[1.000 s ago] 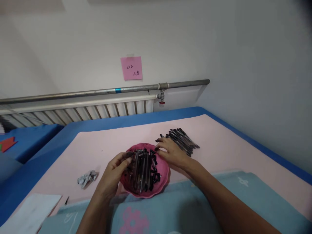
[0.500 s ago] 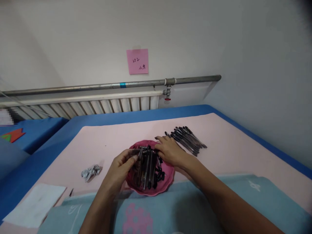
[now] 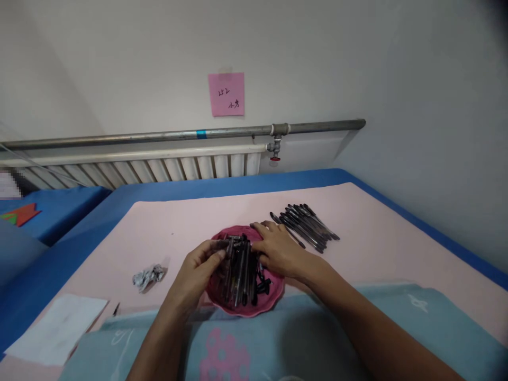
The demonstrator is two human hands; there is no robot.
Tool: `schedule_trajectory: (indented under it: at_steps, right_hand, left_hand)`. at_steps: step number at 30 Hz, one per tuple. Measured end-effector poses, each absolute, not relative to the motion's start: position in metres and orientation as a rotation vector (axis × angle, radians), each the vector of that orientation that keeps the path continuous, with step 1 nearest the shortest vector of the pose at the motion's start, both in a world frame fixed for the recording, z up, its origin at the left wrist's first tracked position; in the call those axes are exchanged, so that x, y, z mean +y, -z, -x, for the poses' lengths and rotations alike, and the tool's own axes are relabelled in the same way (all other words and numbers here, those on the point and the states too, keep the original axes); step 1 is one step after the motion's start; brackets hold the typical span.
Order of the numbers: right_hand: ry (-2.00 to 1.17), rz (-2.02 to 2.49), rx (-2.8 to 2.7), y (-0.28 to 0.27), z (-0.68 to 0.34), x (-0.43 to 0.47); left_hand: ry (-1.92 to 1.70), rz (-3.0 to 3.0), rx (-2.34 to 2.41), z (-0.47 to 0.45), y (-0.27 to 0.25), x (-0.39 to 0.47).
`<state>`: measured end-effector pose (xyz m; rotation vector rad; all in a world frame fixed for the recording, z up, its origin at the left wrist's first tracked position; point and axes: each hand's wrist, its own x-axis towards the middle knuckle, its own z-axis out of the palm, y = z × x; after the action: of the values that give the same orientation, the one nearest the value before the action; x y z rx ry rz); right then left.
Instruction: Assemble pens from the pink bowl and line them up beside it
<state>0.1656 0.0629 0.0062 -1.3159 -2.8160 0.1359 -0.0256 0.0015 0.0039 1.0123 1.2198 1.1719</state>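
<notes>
A pink bowl (image 3: 273, 301) with a wavy rim holds several clear pen barrels (image 3: 240, 275) and small black pen parts (image 3: 264, 286). At its left side my left hand (image 3: 202, 264) is closed, thumb and fingers pinching a clear pen barrel (image 3: 229, 259) that leans among the others. My right hand (image 3: 278, 248) reaches over the right rim with its fingers apart, the tips near the loose parts; no held thing shows in it. Just beyond that hand, several capped black pens (image 3: 305, 225) lie side by side, with one pen (image 3: 291, 233) slightly apart from the row.
A crumpled silvery wrapper (image 3: 148, 277) lies on the pink tabletop (image 3: 178, 217), left of the bowl. Nearer the left corner are a white sheet (image 3: 57, 328) and a small dark piece (image 3: 116, 309). Blue-green cloth (image 3: 309, 328) covers the near edge. A radiator (image 3: 178, 168) and wall stand behind.
The view has tilted slightly. My right hand's fingers have shifted a little, and the thumb now shows lower over the small parts. My left hand keeps its pinch on the pen barrel.
</notes>
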Motion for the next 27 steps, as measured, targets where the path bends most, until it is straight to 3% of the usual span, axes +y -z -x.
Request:
schedule_trajectory:
  at_steps: [8, 16, 27]
  right_hand:
    - [0.017, 1.302, -2.753, -0.012, -0.159, 0.053]
    - [-0.35, 1.377, -2.829, -0.016, -0.147, 0.03]
    - [-0.519, 1.481, -2.554, 0.012, -0.143, 0.033]
  left_hand:
    - [-1.154, -1.324, 1.4, 0.024, 0.001, 0.0]
    - [-1.12, -1.648, 1.784, 0.03, 0.002, 0.002]
    - [-0.367, -2.067, 2.098, 0.012, 0.009, 0.013]
